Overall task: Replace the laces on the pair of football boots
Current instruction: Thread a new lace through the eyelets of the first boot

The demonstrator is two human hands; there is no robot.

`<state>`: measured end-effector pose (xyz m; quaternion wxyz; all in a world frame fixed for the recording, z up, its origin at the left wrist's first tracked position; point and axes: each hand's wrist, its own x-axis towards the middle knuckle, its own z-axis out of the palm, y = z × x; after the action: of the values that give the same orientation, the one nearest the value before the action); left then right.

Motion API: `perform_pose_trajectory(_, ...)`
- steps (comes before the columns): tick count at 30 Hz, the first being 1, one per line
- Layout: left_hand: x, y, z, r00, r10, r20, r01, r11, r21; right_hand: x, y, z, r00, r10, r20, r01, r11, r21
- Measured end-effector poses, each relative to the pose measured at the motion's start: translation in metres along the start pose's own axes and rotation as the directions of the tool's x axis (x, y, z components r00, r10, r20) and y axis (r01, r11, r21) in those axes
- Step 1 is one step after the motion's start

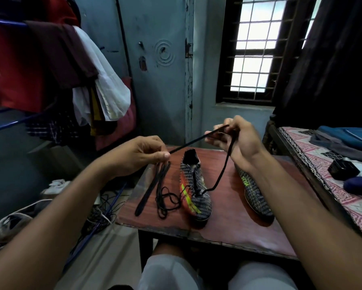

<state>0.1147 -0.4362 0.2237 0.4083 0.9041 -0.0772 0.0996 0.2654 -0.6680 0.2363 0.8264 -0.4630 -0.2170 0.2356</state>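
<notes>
Your left hand [142, 152] is raised above the left edge of the table, thumb and fingers pinching one end of a black lace [196, 141]. From that pinch the lace runs taut, up and to the right, into your right hand [236, 137], whose fingers are curled round it. From the right hand the same lace drops in a slack curve down to the nearer boot [194, 189], where it enters the eyelets near the toe end (how far it is threaded there is too small to tell).

That boot stands upright on the reddish-brown table [224, 229], its toe toward you and its open collar away. It is black with a fine white pattern and has red and yellow-green markings along its side. The second boot [257, 197] lies just to the right of it, partly hidden behind your right forearm, toe also toward you.

Below your left hand, more black laces [165, 195] lie on the table: a flat one stretched straight along the left edge, and thinner ones in a loose tangle between it and the first boot.

Further out, clothes [77, 70] hang on a rack at the left, a barred window [259, 45] is ahead, and a bed with a patterned cover [322, 176] stands at the right.
</notes>
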Motion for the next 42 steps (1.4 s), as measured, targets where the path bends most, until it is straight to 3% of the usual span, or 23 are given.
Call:
perform_pose_trajectory(5,-0.004,-0.044,0.031,0.997,-0.075,-0.032,0.077,0.995,0.065,-0.001,0.008,-0.009,0.998,0.035,-0.061,-0.023,0.981,0.192)
perform_pose_trajectory(10,-0.012,-0.081,0.068,0.990,-0.114,-0.086,0.122,0.989,0.085,0.009,0.007,-0.020,0.986,0.000,-0.165,0.031,0.983,0.180)
perform_pose_trajectory(13,-0.014,-0.093,0.088,0.986,-0.103,-0.131,0.112,0.992,0.062,0.008,0.007,-0.029,0.987,-0.022,-0.160,0.019,1.000,-0.021)
perform_pose_trajectory(15,-0.012,-0.101,0.099,0.985,-0.085,-0.149,0.102,0.988,0.115,0.005,0.009,-0.033,0.994,-0.033,-0.102,-0.006,0.933,-0.361)
perform_pose_trajectory(16,-0.011,-0.102,0.104,0.985,-0.073,-0.157,0.095,0.985,0.141,0.003,0.010,-0.035,0.998,-0.033,-0.044,0.000,0.800,-0.600)
perform_pose_trajectory(18,-0.010,-0.104,0.115,0.981,-0.051,-0.185,0.079,0.986,0.147,0.002,0.016,-0.041,0.994,0.030,0.104,0.090,0.308,-0.947)
perform_pose_trajectory(19,-0.010,-0.105,0.122,0.977,-0.048,-0.209,0.075,0.989,0.124,0.002,0.021,-0.044,0.981,0.124,0.149,0.141,0.074,-0.987)
perform_pose_trajectory(20,-0.010,-0.104,0.127,0.970,-0.060,-0.235,0.082,0.993,0.086,0.001,0.025,-0.046,0.958,0.229,0.173,0.199,-0.094,-0.975)
perform_pose_trajectory(22,-0.009,-0.104,0.135,0.955,-0.123,-0.271,0.125,0.992,-0.012,0.000,0.035,-0.053,0.896,0.395,0.204,0.305,-0.211,-0.929)
perform_pose_trajectory(24,-0.007,-0.110,0.142,0.952,-0.124,-0.280,0.130,0.991,0.004,0.002,0.041,-0.061,0.857,0.460,0.233,0.350,-0.189,-0.917)
perform_pose_trajectory(29,-0.004,-0.116,0.159,0.946,0.158,-0.282,-0.047,0.931,0.363,0.005,0.036,-0.069,0.860,0.454,0.233,0.290,-0.060,-0.955)
perform_pose_trajectory(33,-0.002,-0.124,0.164,0.905,0.264,-0.334,-0.046,0.840,0.540,0.011,0.042,-0.079,0.861,0.444,0.249,0.262,0.033,-0.964)
perform_pose_trajectory(35,-0.002,-0.125,0.167,0.897,0.257,-0.359,-0.030,0.846,0.533,0.013,0.043,-0.081,0.861,0.444,0.249,0.232,0.094,-0.968)
perform_pose_trajectory(39,-0.003,-0.132,0.179,0.888,0.170,-0.427,-0.031,0.949,0.313,0.014,0.041,-0.078,0.850,0.448,0.277,0.228,0.162,-0.960)
perform_pose_trajectory(42,-0.003,-0.136,0.183,0.885,0.154,-0.440,-0.024,0.957,0.288,0.016,0.045,-0.079,0.835,0.478,0.273,0.193,0.209,-0.959)
